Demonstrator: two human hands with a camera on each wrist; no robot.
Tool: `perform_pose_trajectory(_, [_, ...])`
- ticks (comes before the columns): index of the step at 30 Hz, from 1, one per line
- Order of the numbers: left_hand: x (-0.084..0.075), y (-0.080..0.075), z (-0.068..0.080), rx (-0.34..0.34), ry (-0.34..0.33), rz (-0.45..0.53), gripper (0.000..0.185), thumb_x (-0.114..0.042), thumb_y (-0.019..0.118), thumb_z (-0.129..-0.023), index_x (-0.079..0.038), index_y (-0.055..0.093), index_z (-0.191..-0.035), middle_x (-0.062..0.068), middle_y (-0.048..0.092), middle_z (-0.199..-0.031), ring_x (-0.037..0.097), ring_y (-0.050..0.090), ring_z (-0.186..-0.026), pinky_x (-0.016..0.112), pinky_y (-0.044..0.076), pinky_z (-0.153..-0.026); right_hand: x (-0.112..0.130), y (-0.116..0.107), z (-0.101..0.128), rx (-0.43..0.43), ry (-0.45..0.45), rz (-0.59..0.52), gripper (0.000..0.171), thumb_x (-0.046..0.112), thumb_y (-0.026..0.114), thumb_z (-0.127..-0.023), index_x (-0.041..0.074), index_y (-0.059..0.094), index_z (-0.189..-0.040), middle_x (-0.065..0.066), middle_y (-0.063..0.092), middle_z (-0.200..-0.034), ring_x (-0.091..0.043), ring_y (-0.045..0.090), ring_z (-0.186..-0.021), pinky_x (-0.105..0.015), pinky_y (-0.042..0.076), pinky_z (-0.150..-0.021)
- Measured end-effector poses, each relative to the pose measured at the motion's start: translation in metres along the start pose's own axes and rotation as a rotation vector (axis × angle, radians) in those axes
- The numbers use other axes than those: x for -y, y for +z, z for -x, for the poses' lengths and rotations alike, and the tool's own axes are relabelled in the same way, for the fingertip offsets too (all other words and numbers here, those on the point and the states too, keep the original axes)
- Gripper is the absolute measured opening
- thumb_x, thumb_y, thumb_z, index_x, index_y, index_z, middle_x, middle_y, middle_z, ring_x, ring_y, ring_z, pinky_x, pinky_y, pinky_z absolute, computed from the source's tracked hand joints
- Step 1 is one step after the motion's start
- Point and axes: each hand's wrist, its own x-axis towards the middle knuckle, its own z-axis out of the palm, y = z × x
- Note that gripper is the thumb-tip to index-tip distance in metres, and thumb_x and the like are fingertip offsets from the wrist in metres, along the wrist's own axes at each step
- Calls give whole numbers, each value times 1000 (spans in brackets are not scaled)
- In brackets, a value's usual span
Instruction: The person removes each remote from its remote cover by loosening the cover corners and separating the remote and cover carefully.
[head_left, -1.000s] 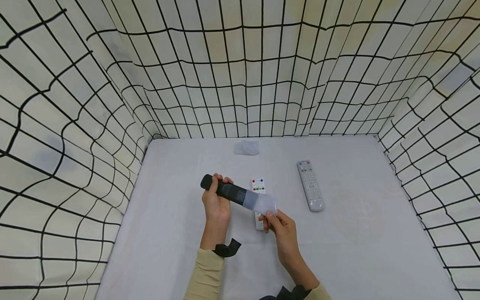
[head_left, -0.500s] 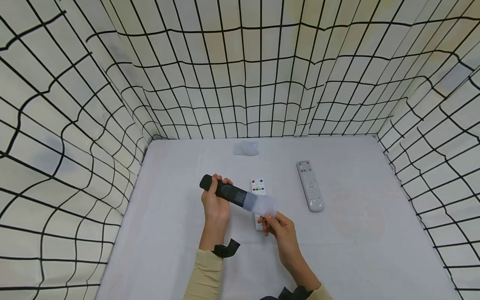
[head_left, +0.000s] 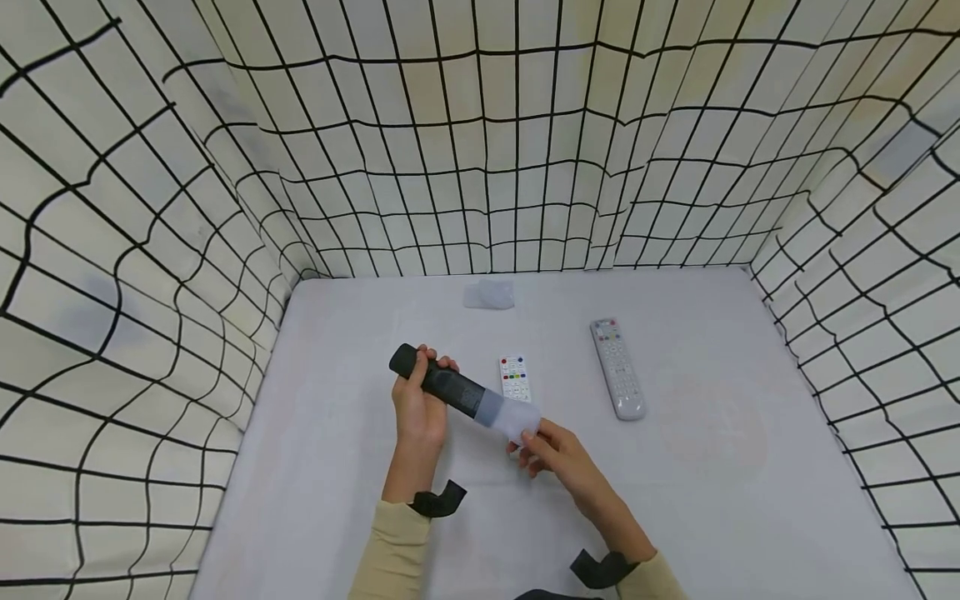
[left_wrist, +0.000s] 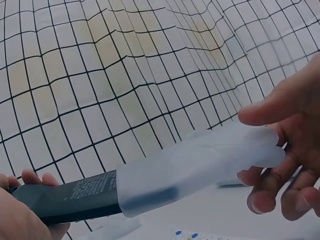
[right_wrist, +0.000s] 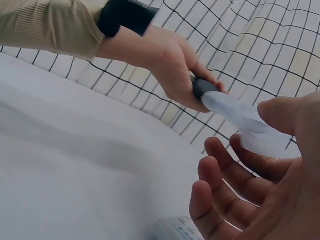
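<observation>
My left hand (head_left: 422, 410) grips a black remote control (head_left: 453, 388) near its far end, above the table. Small print covers part of the remote's dark side in the left wrist view. A translucent plastic sleeve (left_wrist: 195, 162) covers the other end of the remote and extends past it toward the right. My right hand (head_left: 557, 452) pinches the loose end of this sleeve between thumb and fingers. Beneath the sleeve lies a white remote control (head_left: 514, 375) with coloured buttons, its lower part mostly hidden by the sleeve and right hand.
To the right, a grey remote control (head_left: 618, 368) lies on the white table (head_left: 712, 500). Another folded translucent sleeve (head_left: 489, 294) lies near the back edge. White walls with black netting (head_left: 517, 150) enclose the table at the back and sides.
Both hands, with the black remote and sleeve, have shifted slightly left and the sleeve end tilts a little lower. More of the white remote's upper part shows. The grips look unchanged.
</observation>
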Motion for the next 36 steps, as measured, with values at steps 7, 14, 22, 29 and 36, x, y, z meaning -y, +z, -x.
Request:
perform_pose_trajectory(7, [0, 0, -2, 53, -38, -155, 21, -13, 54, -109, -2, 51, -127, 4, 57, -104, 18, 61, -83, 31, 56, -85, 3, -16, -8, -10, -36, 97, 35, 33, 49, -112, 1, 59, -119, -12, 61, -115, -22, 60, -102, -33, 56, -80])
perform_pose_trajectory(14, [1, 6, -7, 128, -64, -250, 22, -13, 54, -109, -1, 50, -128, 4, 57, -105, 17, 60, -83, 30, 57, -85, 4, -21, -18, 2, -51, 169, 33, 32, 52, -111, 3, 65, -118, -11, 63, -114, -22, 58, -100, -36, 55, -82])
perform_pose_trajectory(22, [-2, 12, -16, 145, -90, -328, 26, -15, 53, -110, 1, 50, -131, 4, 58, -107, 17, 63, -86, 31, 59, -88, 8, -17, -22, -29, -68, 201, 27, 31, 63, -106, 7, 69, -115, -6, 66, -107, -18, 60, -89, -36, 55, -78])
perform_pose_trajectory(29, [-2, 15, -28, 160, -123, -329, 26, -25, 51, -111, -3, 55, -123, 4, 58, -112, 19, 62, -92, 33, 59, -91, 6, -10, -22, -131, -68, 142, 19, 24, 68, -103, 7, 71, -109, -5, 71, -99, -17, 62, -82, -34, 54, -73])
perform_pose_trajectory(36, [-1, 18, -36, 174, -140, -306, 33, -25, 49, -111, 1, 50, -132, 2, 60, -107, 18, 62, -90, 33, 58, -91, 5, -4, -19, -203, -49, 91, 16, 23, 70, -102, 7, 70, -107, -3, 69, -91, -16, 61, -77, -33, 53, -70])
